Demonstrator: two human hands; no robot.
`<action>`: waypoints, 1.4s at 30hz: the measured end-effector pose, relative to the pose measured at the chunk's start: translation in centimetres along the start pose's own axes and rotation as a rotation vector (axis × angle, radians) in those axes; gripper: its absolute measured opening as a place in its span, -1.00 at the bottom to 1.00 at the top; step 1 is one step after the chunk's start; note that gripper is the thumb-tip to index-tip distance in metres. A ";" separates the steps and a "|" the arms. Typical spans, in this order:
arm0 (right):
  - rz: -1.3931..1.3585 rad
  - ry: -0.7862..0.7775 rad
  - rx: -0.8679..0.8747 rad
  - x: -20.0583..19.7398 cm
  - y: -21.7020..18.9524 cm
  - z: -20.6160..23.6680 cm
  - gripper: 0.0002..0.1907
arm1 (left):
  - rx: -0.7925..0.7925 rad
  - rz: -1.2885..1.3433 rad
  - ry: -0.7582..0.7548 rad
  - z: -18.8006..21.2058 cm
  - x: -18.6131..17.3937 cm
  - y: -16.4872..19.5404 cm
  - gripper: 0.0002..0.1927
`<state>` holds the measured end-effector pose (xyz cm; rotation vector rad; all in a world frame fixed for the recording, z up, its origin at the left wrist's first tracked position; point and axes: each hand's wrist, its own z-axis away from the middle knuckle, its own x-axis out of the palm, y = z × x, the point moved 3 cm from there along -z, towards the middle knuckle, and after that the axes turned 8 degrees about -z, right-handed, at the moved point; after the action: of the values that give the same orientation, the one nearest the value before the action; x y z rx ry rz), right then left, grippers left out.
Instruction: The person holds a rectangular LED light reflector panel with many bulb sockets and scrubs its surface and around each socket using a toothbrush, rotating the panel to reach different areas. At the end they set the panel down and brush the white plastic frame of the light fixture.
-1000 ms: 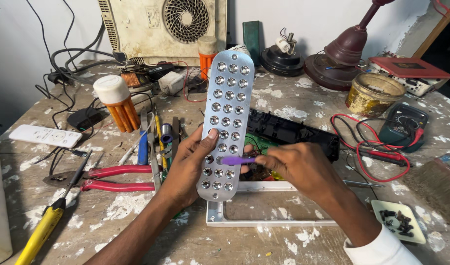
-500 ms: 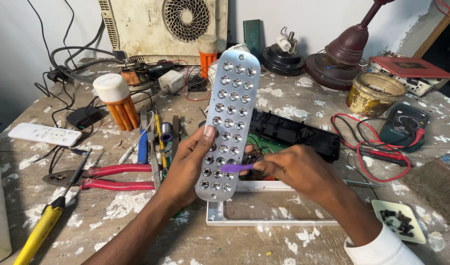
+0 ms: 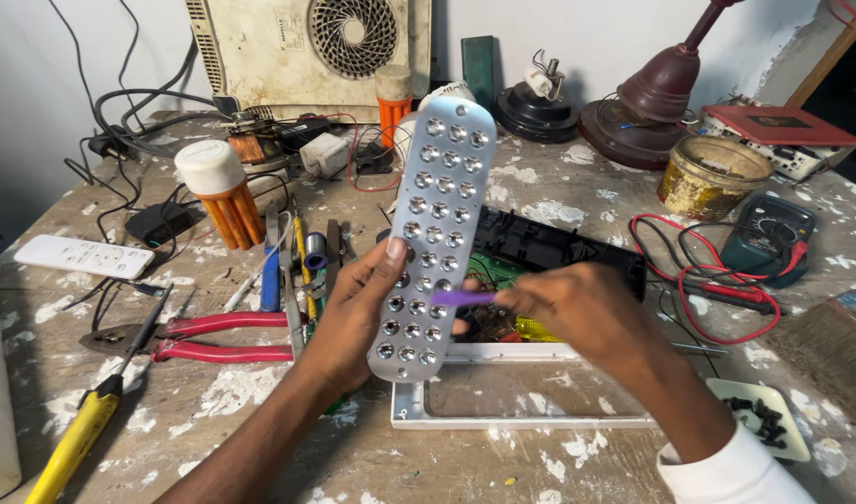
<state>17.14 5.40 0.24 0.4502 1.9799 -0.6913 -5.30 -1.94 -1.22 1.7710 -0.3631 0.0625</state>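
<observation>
The person is working on a taken-apart lamp: the left hand [image 3: 353,317] is gripping a long silver reflector panel [image 3: 431,238] by its lower edge, thumb on the front and fingers wrapped behind, holding it upright and tilted slightly over the table [image 3: 260,411]. The right hand [image 3: 577,313] is pinching a purple screwdriver [image 3: 465,298], fingers closed around its handle, with the tip pointing at the panel's lower half (whether it is touching a screw I cannot tell). The step looks like work on a fastener on the panel. A next move would seem to call for a steady panel and a squarely seated tip. Below, the white lamp frame [image 3: 503,415] and black housing [image 3: 559,247] are lying open, red pliers [image 3: 223,338] off to the left.
</observation>
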 end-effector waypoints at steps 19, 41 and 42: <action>-0.095 -0.084 -0.132 1.4 -1.3 0.0 -0.54 | 0.026 0.021 0.020 0.1 0.0 0.4 -0.44; -0.030 -0.115 -0.072 1.3 -1.8 0.2 -0.50 | 0.110 0.104 0.123 0.1 -0.6 0.9 -0.37; -0.028 -0.116 -0.031 1.0 -1.6 0.3 -0.51 | 0.119 0.093 0.112 0.1 -0.7 0.9 -0.37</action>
<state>15.88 3.98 -0.32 0.3561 1.8878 -0.6877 -6.21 -2.11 -0.53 1.8578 -0.3672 0.2528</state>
